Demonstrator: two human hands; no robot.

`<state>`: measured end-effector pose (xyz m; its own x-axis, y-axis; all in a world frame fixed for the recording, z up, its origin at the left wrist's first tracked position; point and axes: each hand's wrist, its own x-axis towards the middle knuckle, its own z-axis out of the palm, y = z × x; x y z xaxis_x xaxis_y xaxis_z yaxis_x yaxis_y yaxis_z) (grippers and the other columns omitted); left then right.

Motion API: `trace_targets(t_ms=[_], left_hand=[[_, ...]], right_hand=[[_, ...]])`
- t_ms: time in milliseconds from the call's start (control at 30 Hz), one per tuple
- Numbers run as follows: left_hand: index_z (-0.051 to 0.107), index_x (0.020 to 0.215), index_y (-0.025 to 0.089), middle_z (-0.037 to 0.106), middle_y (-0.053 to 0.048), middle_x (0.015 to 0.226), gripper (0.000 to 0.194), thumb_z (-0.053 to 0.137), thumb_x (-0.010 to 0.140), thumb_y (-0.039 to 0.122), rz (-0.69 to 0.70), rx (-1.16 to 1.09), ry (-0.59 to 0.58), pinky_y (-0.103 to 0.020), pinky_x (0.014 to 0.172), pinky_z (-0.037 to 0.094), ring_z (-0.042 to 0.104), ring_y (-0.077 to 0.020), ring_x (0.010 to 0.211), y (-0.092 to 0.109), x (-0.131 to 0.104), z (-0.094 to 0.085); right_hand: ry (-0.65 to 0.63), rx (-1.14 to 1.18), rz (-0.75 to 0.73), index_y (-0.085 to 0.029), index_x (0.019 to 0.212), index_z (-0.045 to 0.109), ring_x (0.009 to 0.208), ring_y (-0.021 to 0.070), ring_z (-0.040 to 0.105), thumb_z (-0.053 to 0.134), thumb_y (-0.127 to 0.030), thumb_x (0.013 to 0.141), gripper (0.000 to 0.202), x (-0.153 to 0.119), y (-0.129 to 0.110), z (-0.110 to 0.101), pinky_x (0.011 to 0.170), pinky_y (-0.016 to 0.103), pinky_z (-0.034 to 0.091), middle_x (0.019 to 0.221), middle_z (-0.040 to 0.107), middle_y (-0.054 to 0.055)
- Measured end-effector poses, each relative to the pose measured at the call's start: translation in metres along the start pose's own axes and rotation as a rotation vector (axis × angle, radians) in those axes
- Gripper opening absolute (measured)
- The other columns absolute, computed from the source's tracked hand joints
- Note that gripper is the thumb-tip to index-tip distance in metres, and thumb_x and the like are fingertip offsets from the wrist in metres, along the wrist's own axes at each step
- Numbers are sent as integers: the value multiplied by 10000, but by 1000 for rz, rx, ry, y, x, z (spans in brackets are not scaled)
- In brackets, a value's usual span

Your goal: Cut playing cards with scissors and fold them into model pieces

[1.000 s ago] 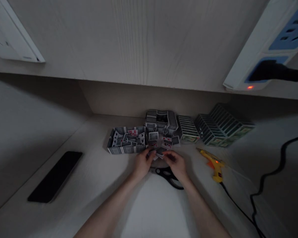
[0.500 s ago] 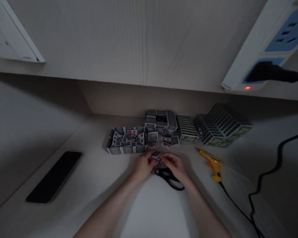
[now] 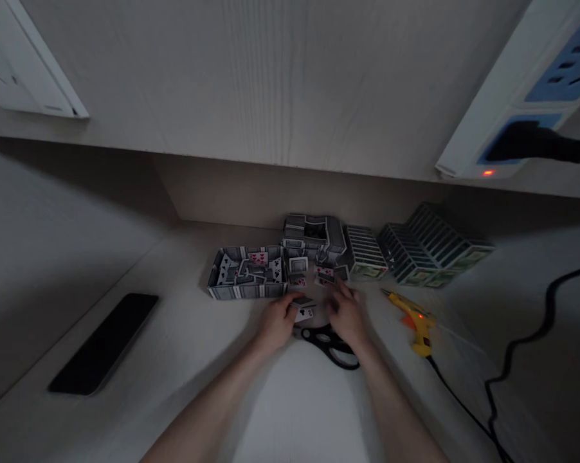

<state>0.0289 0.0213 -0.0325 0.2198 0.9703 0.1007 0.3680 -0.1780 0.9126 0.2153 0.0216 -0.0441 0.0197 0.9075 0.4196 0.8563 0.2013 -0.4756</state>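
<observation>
My left hand (image 3: 276,320) is closed on folded playing cards (image 3: 303,313); a black club and a numeral show on the lower one. My right hand (image 3: 346,314) is apart from them, its fingers reaching forward to small loose playing cards (image 3: 324,274) on the table. Nothing can be made out in those fingers. Between my wrists lie black-handled scissors (image 3: 341,361), partly hidden by my right hand. Just beyond my left hand stands an open box made of playing cards (image 3: 246,291), with loose card pieces inside.
Behind the loose cards is a grey card-built block (image 3: 294,235). Stepped slatted card structures (image 3: 406,257) stand to its right. A yellow glue gun (image 3: 419,325) with a cord lies at right, a black phone (image 3: 104,344) at left. A power strip (image 3: 502,128) is above right.
My right hand has let go of the cards and moved forward and right, to the loose ones. The cards in my left hand now show a white face.
</observation>
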Motion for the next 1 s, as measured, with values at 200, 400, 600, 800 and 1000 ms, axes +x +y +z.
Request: trace_targets(t_ms=[200,400,600,800,1000], left_hand=[[608,1012,147,668,-68,920,324,425,757,224,-216,-401,71,-212,468,488,626,-167,752,1,4,0],[615,982,138,662,-75,875,304,463,727,205,-296,-493,136,-207,442,480,623,-188,777,9,6,-3],[626,975,142,670,-70,882,295,458,736,181,-271,-419,131,-202,444,483,622,-180,769,11,6,-3],[607,1008,145,660,-67,903,298,439,766,196,-237,-368,102,-234,461,518,621,-155,695,3,7,1],[606,1007,157,648,-69,984,289,431,778,177,-156,-294,85,-261,614,550,623,-165,823,-6,8,3]], right_hand=[[181,274,185,-145,1002,635,954,238,566,473,-213,741,314,3,5,-2,833,379,440,1035,638,124],[171,630,404,-155,842,653,677,203,619,567,-408,702,302,4,3,-7,643,328,489,765,683,75],[73,644,290,-174,820,631,697,194,628,590,-397,691,261,2,-4,-2,639,307,500,790,684,66],[-146,580,179,-186,954,624,699,179,624,631,-358,681,323,-2,-11,-2,640,297,496,888,687,64],[-291,593,169,-195,955,628,753,173,629,631,-298,679,294,-5,-17,-3,677,288,487,862,694,45]])
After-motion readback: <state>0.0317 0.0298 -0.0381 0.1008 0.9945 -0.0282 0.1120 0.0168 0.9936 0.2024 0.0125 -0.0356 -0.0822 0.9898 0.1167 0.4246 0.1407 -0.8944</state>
